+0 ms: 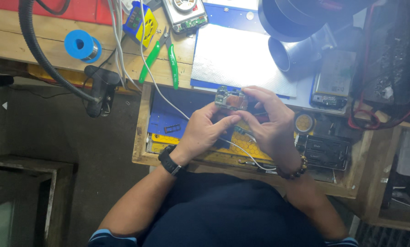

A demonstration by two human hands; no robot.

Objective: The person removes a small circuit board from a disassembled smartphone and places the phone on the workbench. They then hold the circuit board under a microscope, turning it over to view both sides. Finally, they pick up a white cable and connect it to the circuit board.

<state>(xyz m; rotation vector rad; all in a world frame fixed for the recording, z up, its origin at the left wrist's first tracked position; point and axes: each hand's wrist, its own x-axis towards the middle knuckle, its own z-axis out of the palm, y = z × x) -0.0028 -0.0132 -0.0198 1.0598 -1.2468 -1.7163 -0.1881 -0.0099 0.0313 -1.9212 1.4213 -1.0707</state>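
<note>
Wooden bench (13,43): solder spool (81,45), green cutters (161,57).

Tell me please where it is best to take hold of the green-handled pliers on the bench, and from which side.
Probably by the two green handles of the green-handled pliers, coming from the near side. The handles splay toward the bench edge with open space around them, while the metal head points away, close to the yellow meter and the white cable.

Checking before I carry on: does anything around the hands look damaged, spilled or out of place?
Nothing stands out. Both the left hand and right hand hold the small circuit board above the open drawer. The green-handled cutters lie flat on the bench.
</note>
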